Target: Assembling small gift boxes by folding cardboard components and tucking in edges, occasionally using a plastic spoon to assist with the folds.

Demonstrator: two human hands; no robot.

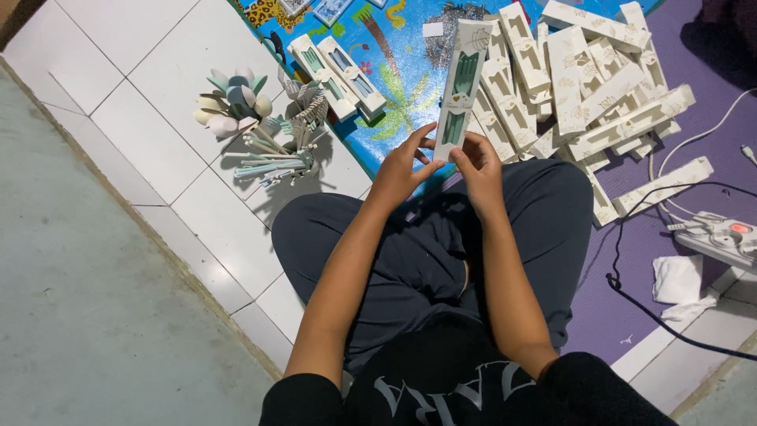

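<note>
You are sitting cross-legged on a white tiled floor (150, 142), with a purple mat (631, 260) under your right side and a bright blue picture mat (394, 95) spread ahead of your knees. On those mats, ahead and to your right, lies a big heap of long white window boxes (583, 87), piled across one another. Two more filled boxes (337, 72) lie side by side on the blue mat to your left. On the tiles to the left is a cluster of pale petal-shaped pieces and loose sticks (264, 134). A white power strip (721, 237) with a black cable sits at the right edge, with crumpled white tissue (678, 280) just beside it.

Above your lap you hold one long white box (461, 87), its far end pointing away from you. Your left hand (402, 170) pinches its near end with thumb and fingertips closed on it; your right hand (477, 170) clasps the same end from the other side.
</note>
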